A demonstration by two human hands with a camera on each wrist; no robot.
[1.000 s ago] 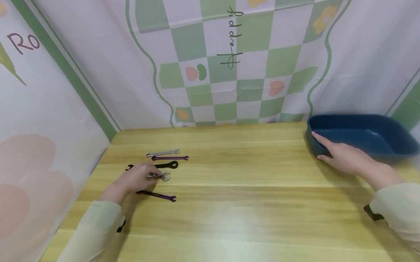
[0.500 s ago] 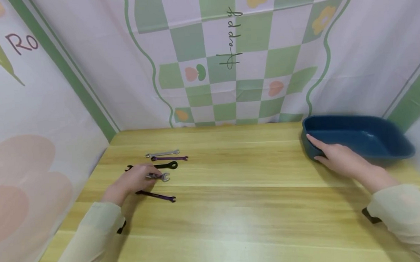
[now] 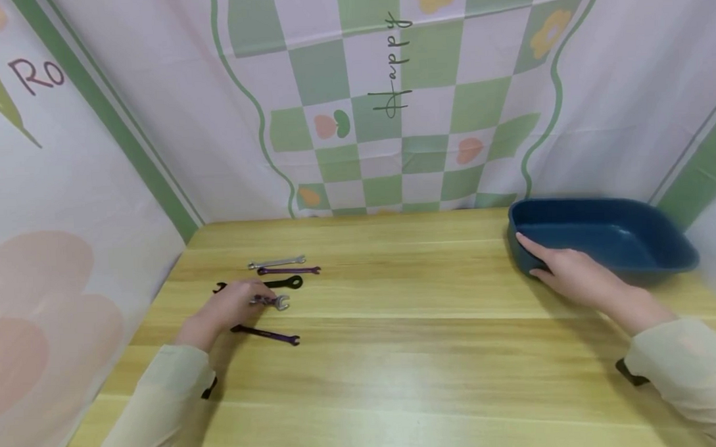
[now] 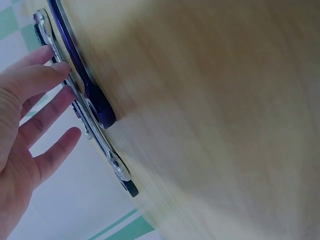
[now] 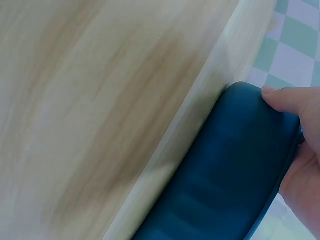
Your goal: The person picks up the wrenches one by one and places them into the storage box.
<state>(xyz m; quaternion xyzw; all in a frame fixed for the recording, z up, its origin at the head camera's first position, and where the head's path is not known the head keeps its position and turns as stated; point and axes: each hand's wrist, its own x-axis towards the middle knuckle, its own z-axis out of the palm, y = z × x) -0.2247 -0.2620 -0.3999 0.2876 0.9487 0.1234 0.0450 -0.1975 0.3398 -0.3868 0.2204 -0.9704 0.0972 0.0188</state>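
Observation:
In the head view, my left hand (image 3: 233, 305) pinches a silver wrench (image 3: 280, 302) lying on the table at left. The left wrist view shows the thumb (image 4: 62, 68) and fingertips against that wrench, the other fingers spread. A black ratchet wrench (image 3: 291, 282) lies just beyond it and is partly hidden by the hand. Nearer the front is a dark purple wrench (image 3: 273, 335). My right hand (image 3: 579, 275) grips the near left corner of a dark blue plastic bin (image 3: 571, 213), its inside visible. In the right wrist view the thumb (image 5: 280, 98) lies on the bin's wall.
Farther back on the left lie a small silver wrench (image 3: 279, 262) and a purple wrench (image 3: 291, 270), almost parallel. The wooden table (image 3: 411, 379) meets a patterned cloth (image 3: 385, 150) at its back edge. Cloth also hangs on the left and right.
The blue bin has slid left and slightly nearer along the table, with my right hand moving along with it. My left hand and the wrenches have stayed almost still.

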